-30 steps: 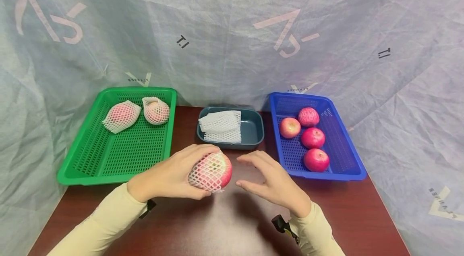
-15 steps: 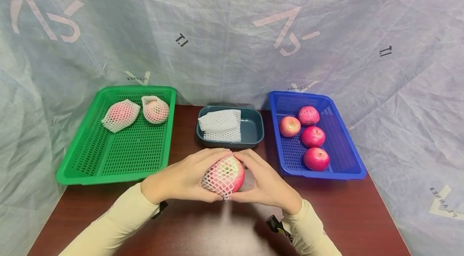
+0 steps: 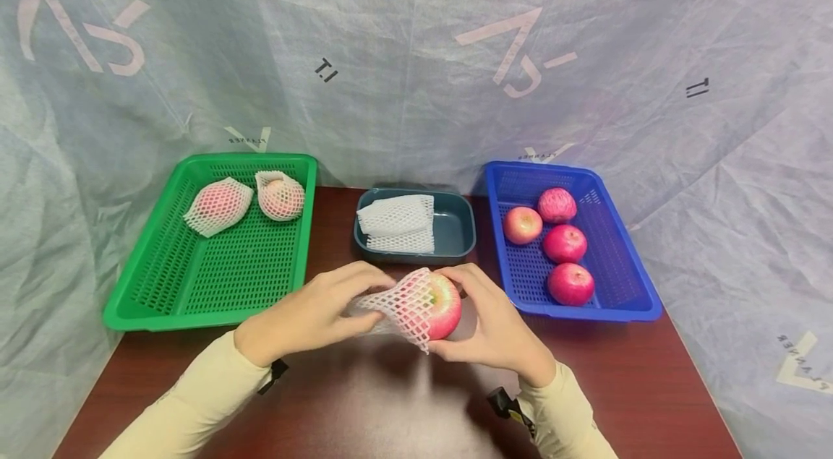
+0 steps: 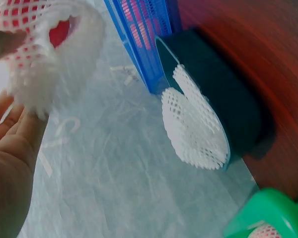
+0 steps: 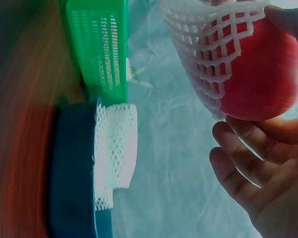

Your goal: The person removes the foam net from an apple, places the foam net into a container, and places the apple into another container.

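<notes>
A red apple (image 3: 447, 311) is held up over the table between both hands, its left part inside a white foam net sleeve (image 3: 405, 306). My left hand (image 3: 306, 318) pinches the narrowed tail of the sleeve between thumb and fingers. On the bare side, my right hand (image 3: 497, 332) grips the apple, with thumb and fingertips close to the sleeve's edge. Through the sleeve's open tail in the left wrist view, a bit of red skin (image 4: 59, 33) shows. The right wrist view has the sleeve's mesh (image 5: 208, 54) ending partway across the apple.
At the left stands a green basket (image 3: 208, 322) with two net-wrapped apples (image 3: 218, 206). A dark teal tray (image 3: 455, 231) behind the hands holds folded foam nets (image 3: 398, 224). Several bare apples (image 3: 565, 243) lie in a blue basket (image 3: 588, 313) at the right.
The apple has moved right. My right hand has come in and taken hold of its bare side. My left hand has slid from around the apple to the sleeve's tail, which is now stretched leftward.
</notes>
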Available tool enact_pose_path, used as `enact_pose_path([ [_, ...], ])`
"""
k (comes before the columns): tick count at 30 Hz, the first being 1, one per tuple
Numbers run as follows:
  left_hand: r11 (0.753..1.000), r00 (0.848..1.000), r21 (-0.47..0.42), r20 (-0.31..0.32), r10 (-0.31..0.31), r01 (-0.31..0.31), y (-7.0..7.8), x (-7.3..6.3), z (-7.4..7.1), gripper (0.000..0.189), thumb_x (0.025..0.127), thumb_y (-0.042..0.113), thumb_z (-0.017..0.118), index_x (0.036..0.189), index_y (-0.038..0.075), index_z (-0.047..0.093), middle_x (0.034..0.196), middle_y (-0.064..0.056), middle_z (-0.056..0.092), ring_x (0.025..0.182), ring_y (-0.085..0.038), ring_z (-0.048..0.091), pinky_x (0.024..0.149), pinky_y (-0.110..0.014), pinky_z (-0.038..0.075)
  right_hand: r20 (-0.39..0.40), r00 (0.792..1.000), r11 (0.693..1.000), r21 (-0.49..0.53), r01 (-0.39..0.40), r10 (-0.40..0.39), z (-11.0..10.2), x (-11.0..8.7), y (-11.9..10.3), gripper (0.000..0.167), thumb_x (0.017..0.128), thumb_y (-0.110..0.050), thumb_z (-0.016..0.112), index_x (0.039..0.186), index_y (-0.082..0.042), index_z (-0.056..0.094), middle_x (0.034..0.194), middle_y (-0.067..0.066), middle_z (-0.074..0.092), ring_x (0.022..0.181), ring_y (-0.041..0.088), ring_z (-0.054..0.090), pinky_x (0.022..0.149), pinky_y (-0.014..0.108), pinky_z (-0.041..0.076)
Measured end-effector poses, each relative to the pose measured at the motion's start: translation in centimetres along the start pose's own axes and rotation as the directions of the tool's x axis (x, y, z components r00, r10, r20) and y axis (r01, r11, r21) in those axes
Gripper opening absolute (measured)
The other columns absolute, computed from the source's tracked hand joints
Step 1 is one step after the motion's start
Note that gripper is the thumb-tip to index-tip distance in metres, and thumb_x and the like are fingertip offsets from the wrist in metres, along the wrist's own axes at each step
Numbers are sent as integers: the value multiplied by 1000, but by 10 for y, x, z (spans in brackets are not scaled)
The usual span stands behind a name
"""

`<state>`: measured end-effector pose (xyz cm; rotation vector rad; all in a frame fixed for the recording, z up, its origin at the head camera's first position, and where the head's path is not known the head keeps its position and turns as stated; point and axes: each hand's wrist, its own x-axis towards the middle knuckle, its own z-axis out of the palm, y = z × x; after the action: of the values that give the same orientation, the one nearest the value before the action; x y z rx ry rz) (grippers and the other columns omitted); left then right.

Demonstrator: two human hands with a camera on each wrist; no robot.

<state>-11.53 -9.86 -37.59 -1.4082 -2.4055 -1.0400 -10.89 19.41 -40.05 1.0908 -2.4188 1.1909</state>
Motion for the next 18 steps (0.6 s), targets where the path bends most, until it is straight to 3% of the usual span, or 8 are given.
enact_pose_path([
  [4, 1000, 1000, 9, -17, 14, -14, -2, -3, -5, 17, 91, 11, 72, 106, 16, 67, 100, 10, 60, 88, -3, 57, 75, -19, 50, -16, 1000, 1000, -6, -25, 25, -5, -6, 1, 86, 63, -46, 91, 136, -18, 55, 120, -7, 58, 104, 10, 57, 83, 28, 51],
  [8, 999, 999, 30, -24, 28, -27, -6, -4, -6, 15, 89, 9, 73, 101, 16, 67, 93, 10, 59, 82, -3, 55, 70, -19, 50, -48, 998, 999, -23, -39, 37, -10, -14, 1, 85, 63, -45, 92, 135, -18, 56, 120, -8, 58, 104, 11, 57, 84, 31, 50],
  [12, 999, 1000, 50, -30, 0, 1, -12, -3, -6, 15, 86, 8, 75, 98, 15, 68, 91, 9, 60, 80, -4, 56, 69, -22, 51, -96, 995, 997, -61, -48, 42, -20, -27, -2, 86, 62, -43, 93, 135, -18, 56, 122, -7, 59, 107, 12, 57, 88, 31, 49],
  [15, 995, 998, 74, -16, -60, 61, -18, 6, -10, 12, 88, 11, 74, 97, 14, 68, 89, 9, 60, 80, -4, 56, 67, -23, 52, -129, 990, 993, -97, -61, 48, -28, -37, -4, 86, 60, -42, 94, 134, -17, 57, 122, -6, 59, 108, 13, 57, 89, 28, 47],
  [18, 986, 993, 118, 5, -120, 119, -25, 26, -15, 10, 89, 13, 75, 97, 13, 69, 87, 7, 60, 78, -8, 57, 66, -26, 52, -142, 988, 990, -118, -83, 66, -32, -45, -4, 86, 60, -40, 94, 134, -17, 57, 122, -6, 59, 109, 13, 57, 90, 24, 46],
])
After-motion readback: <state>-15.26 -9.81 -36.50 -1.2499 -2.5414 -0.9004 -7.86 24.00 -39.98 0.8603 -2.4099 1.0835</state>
